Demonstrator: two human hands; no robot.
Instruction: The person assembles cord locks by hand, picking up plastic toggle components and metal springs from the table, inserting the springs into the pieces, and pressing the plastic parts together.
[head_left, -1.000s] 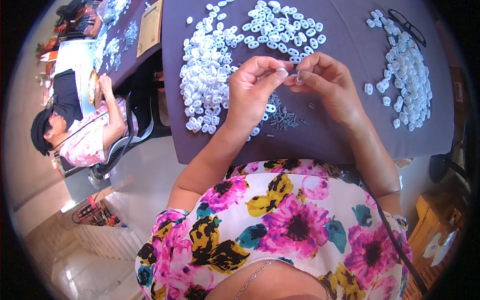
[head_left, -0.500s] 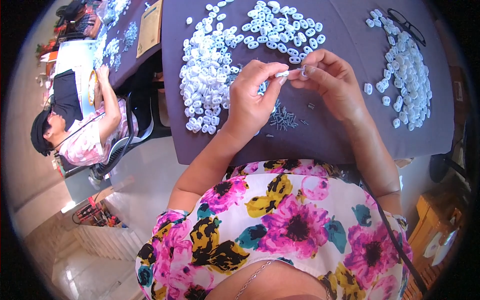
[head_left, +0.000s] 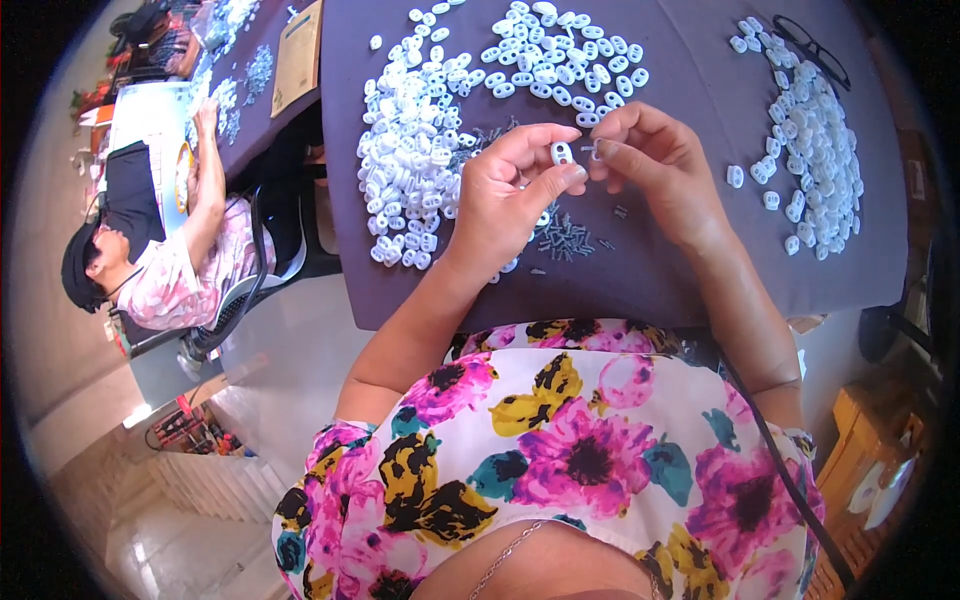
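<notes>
My left hand [head_left: 515, 190] pinches a white oval plastic piece with two dark holes [head_left: 561, 153] between thumb and fingertips, its holed face turned up. Close beside it, my right hand [head_left: 660, 160] has thumb and index finger closed on a small greyish piece [head_left: 597, 150], too small to make out fully. Below the hands lies a little heap of thin grey metal pieces [head_left: 566, 240]. More white two-holed pieces are piled to the left [head_left: 400, 160], and others are spread beyond my fingers [head_left: 560, 60].
A heap of white pieces [head_left: 820, 150] lies at the right, near black-framed glasses [head_left: 810, 50]. The dark tablecloth [head_left: 660, 280] covers the table. At left, a person in a black cap [head_left: 85, 250] reaches over another table, near a wooden board [head_left: 298, 60].
The white piece in my left hand has tilted so its holes face up. My right hand has drawn slightly apart from it. The other person's arm has reached farther out.
</notes>
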